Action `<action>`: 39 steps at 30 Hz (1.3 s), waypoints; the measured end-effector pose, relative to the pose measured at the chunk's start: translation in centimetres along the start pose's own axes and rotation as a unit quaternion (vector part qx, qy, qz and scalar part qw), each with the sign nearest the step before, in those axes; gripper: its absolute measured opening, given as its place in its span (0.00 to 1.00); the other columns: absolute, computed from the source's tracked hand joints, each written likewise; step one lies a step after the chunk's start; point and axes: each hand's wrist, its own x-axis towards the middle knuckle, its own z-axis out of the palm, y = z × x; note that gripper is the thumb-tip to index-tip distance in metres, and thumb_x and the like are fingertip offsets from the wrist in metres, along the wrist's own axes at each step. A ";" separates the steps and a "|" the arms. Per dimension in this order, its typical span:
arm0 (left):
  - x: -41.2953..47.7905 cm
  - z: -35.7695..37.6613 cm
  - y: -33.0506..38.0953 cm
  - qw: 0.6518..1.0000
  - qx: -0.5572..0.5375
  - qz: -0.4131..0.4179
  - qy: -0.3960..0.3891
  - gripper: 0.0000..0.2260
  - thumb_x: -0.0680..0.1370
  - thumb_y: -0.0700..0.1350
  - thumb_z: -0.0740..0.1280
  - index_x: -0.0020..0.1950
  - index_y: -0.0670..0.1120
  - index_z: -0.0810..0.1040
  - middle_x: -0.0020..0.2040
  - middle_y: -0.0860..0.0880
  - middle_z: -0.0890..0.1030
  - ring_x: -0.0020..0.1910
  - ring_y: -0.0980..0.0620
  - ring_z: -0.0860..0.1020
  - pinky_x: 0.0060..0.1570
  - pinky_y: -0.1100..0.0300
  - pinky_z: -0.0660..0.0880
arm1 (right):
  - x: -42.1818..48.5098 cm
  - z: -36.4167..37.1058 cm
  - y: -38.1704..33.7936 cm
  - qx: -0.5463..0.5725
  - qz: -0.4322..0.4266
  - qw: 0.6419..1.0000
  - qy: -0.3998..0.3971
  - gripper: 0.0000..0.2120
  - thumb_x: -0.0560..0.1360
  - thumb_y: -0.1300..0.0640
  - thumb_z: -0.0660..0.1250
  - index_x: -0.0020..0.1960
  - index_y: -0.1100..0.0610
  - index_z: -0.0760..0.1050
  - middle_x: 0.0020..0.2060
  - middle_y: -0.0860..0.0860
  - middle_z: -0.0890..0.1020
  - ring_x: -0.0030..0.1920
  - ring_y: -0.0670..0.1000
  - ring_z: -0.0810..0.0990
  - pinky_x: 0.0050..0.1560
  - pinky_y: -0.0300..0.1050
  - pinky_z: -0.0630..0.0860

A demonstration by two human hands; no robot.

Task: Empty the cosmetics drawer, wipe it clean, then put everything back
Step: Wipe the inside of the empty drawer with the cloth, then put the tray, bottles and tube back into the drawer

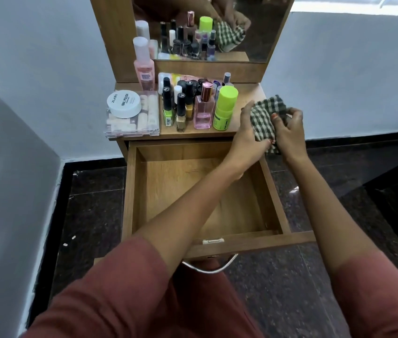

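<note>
Mirror (266, 32) top centre, pale walls (34, 57) L & R, window (354, 3) upper right, dark speckled floor (278, 289) below w/ white scraps (73, 237) lower left.

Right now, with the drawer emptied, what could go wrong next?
The left hand and right hand grip the checked cloth close beside the green-capped bottle; a careless swing could topple it into the packed nail polish bottles. The drawer is pulled far out, so hard wiping pressure may strain it.
</note>
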 end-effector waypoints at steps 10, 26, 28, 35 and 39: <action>6.2 1.3 -0.6 0.989 0.100 -0.022 0.107 0.21 0.73 0.28 0.59 0.62 0.42 0.75 0.68 0.40 0.65 0.68 0.44 0.64 0.68 0.51 0.66 | 6.4 1.8 -0.9 -0.066 -0.061 0.993 -0.082 0.29 0.74 0.75 0.49 0.72 0.59 0.57 0.66 0.55 0.66 0.60 0.46 0.67 0.47 0.16 0.67; 6.1 3.3 -1.6 0.971 0.218 -0.029 0.090 0.26 0.76 0.33 0.57 0.74 0.41 0.56 0.76 0.40 0.45 0.75 0.44 0.44 0.74 0.54 0.45 | 8.0 1.9 0.4 -0.406 0.009 0.908 -0.105 0.23 0.79 0.48 0.52 0.74 0.42 0.51 0.64 0.60 0.61 0.66 0.62 0.60 0.67 0.54 0.57; 5.5 3.4 -1.5 0.971 0.225 -0.020 0.083 0.26 0.77 0.33 0.57 0.74 0.39 0.54 0.76 0.40 0.44 0.75 0.44 0.43 0.74 0.55 0.44 | 7.6 1.7 0.1 -0.400 -0.010 0.914 -0.074 0.25 0.79 0.49 0.55 0.74 0.46 0.52 0.65 0.61 0.62 0.66 0.62 0.61 0.67 0.54 0.59; 1.1 2.4 -1.3 0.978 0.172 0.059 0.101 0.21 0.77 0.32 0.57 0.71 0.38 0.62 0.73 0.42 0.61 0.74 0.48 0.58 0.69 0.66 0.49 | 3.2 1.2 -0.2 -0.213 -0.067 0.972 0.078 0.13 0.76 0.59 0.60 0.60 0.58 0.73 0.56 0.59 0.76 0.59 0.54 0.71 0.57 0.37 0.58; -2.2 0.6 -1.7 0.976 0.142 0.086 0.144 0.17 0.76 0.31 0.58 0.65 0.38 0.72 0.64 0.43 0.74 0.65 0.50 0.71 0.62 0.71 0.61 | -1.2 2.3 -1.4 -0.094 -0.058 0.991 0.077 0.10 0.76 0.62 0.61 0.55 0.61 0.77 0.52 0.58 0.79 0.49 0.50 0.75 0.49 0.31 0.69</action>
